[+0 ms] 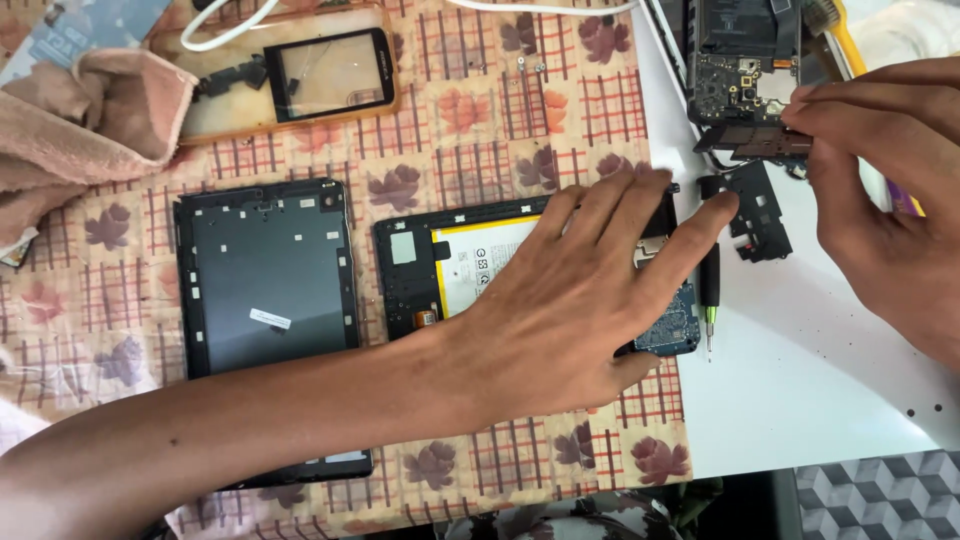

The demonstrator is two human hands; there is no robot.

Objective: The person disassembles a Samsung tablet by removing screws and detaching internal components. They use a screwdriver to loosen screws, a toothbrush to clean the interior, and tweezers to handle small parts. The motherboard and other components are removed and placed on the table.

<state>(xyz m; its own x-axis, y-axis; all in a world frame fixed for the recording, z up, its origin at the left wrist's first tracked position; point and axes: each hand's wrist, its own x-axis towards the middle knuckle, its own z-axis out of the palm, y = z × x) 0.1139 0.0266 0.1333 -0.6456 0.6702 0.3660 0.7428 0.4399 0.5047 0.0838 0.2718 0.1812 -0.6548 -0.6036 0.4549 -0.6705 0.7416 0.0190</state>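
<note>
My left hand lies flat with fingers spread over an opened tablet, covering much of its yellow-edged battery and circuit board. Its fingertips reach toward a small black plastic part on the white surface. My right hand is at the right edge, fingers pinched on a dark flat component just below an opened phone body. A thin screwdriver lies beside the tablet.
A tablet back cover lies to the left on the patterned tablecloth. A phone front frame rests in a tray at the back. A pink cloth is at far left. A white cable runs along the top.
</note>
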